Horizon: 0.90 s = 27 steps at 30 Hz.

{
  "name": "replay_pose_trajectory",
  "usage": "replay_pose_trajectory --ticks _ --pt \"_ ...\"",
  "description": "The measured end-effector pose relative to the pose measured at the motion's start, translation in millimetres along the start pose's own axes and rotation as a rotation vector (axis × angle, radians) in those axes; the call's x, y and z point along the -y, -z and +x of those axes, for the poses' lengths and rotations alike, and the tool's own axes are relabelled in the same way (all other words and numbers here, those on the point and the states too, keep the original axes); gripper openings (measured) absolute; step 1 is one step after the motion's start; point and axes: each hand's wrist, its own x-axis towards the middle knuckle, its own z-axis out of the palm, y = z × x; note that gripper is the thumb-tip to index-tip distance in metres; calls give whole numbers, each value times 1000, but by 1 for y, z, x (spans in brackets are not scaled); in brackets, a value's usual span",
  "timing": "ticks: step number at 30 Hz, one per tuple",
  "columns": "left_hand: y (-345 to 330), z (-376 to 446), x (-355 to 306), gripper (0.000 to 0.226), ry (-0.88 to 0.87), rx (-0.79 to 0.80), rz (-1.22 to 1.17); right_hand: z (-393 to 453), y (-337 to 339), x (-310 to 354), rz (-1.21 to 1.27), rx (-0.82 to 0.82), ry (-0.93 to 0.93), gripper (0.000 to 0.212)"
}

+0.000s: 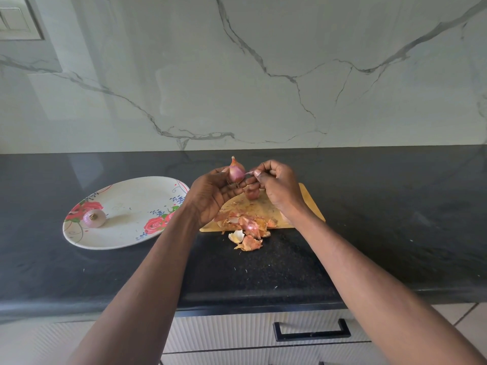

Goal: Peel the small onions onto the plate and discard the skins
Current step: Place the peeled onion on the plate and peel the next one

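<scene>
Altogether three onions, one plate.

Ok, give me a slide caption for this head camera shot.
Left hand holds a small onion while right hand pinches its skin; one peeled onion on the plate.

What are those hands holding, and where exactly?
The left hand grips a small onion around its lower half, tip up. The right hand pinches a strip of skin at the onion's side.

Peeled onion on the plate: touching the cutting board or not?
Apart. The head view shows the peeled onion on the left part of the plate, with bare plate surface and its right rim between it and the cutting board.
</scene>
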Motion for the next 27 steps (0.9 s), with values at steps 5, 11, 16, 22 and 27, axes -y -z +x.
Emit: replay_pose_trajectory --ticks 5,11,16,22,27 --pt "-1 -1 -1 23 -8 -3 -23 -1 2 3 66 -16 -39 9" --pt "2 0 -3 24 -13 -11 -82 0 5 -1 -9 -8 -69 3" --pt "2 -1 -4 18 -10 -25 -31 -1 6 -2 -168 21 -38 9" --pt "2 -1 -3 21 -10 -7 34 -1 5 -3 -172 27 0 7" --pt "0 -3 -2 22 -5 20 98 0 2 -5 -58 34 -38 10"
